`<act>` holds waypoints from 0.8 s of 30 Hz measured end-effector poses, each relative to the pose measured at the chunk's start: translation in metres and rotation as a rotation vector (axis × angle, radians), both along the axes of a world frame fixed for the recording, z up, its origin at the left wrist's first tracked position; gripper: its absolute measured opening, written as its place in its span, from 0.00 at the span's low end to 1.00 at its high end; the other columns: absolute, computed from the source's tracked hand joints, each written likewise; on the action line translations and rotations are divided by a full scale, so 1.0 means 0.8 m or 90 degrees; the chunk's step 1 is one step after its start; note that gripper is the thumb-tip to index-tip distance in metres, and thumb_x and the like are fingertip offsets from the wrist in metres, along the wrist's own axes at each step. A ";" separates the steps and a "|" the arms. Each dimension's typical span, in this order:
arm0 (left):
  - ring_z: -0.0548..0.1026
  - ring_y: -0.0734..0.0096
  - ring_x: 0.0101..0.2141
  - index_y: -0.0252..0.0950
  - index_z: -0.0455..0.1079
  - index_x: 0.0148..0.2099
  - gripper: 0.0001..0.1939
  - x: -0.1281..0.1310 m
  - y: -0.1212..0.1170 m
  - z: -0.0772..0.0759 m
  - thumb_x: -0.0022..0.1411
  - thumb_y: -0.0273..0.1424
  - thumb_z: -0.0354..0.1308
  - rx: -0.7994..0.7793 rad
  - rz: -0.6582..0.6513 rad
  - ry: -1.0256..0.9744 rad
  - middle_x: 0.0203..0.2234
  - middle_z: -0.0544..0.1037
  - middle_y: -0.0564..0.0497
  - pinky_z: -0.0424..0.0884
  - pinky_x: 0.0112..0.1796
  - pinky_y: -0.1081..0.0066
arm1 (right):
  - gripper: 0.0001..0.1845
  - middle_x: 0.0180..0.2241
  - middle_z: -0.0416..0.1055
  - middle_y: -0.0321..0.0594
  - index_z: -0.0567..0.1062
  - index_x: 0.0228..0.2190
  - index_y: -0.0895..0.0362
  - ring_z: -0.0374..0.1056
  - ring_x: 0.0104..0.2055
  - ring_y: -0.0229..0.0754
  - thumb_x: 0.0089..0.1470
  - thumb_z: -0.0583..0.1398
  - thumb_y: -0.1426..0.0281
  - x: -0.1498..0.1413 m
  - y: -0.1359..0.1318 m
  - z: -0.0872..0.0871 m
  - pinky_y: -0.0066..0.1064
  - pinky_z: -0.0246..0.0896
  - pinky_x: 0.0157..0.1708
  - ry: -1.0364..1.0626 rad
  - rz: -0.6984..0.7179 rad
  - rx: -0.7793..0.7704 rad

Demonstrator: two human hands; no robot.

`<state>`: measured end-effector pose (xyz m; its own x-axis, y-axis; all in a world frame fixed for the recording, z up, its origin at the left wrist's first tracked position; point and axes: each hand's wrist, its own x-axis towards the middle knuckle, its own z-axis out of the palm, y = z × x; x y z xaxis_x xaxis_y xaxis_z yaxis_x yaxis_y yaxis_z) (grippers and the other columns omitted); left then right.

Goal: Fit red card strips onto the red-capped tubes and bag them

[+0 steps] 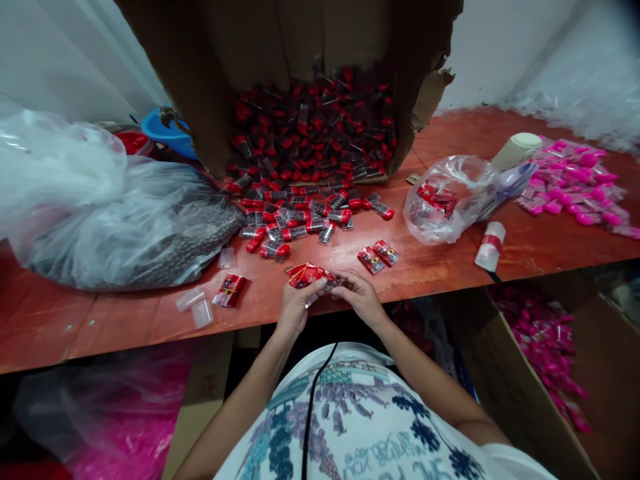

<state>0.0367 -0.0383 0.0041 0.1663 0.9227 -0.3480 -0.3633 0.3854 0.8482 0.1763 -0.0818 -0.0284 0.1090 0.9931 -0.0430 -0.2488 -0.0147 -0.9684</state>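
My left hand (296,308) is closed around a fan of red printed packets (311,273), thumb on top, at the table's front edge. On their right side, the fingers of my right hand (359,295) pinch a clear end of the packets; the exact grip is partly hidden. Two similar red packets (378,256) lie just beyond my right hand. To the left rests a banded stack of red cards (229,291), beside small clear plastic cases (202,313). Past my hands, small clear tubes with red caps (300,223) are heaped on the table.
A cardboard box (240,40) on its side spills red-capped tubes. Left is a clear bag of dark beads (165,227); right are an open plastic bag (440,203), a white roll (491,247) and pink-capped pieces (575,180). Below right stands a carton (520,373) of pink packets.
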 end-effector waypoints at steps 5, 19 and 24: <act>0.75 0.73 0.24 0.31 0.74 0.29 0.11 0.008 -0.004 -0.006 0.41 0.26 0.70 -0.014 -0.037 -0.015 0.24 0.78 0.51 0.72 0.31 0.73 | 0.17 0.26 0.72 0.33 0.74 0.37 0.56 0.68 0.26 0.36 0.42 0.66 0.67 0.000 -0.001 -0.001 0.29 0.67 0.31 0.022 -0.038 -0.087; 0.78 0.68 0.26 0.31 0.74 0.31 0.15 0.004 0.002 -0.014 0.36 0.22 0.71 -0.135 0.042 -0.055 0.26 0.80 0.47 0.76 0.31 0.70 | 0.15 0.36 0.69 0.39 0.76 0.40 0.53 0.65 0.31 0.38 0.50 0.62 0.63 0.029 0.000 0.006 0.30 0.62 0.33 -0.392 -0.126 0.048; 0.77 0.71 0.24 0.31 0.73 0.29 0.14 -0.003 0.006 -0.015 0.37 0.25 0.72 -0.099 0.061 -0.050 0.23 0.78 0.51 0.75 0.30 0.72 | 0.16 0.33 0.73 0.36 0.72 0.46 0.51 0.69 0.35 0.40 0.54 0.57 0.69 -0.017 0.023 0.013 0.30 0.63 0.37 -0.362 0.022 0.073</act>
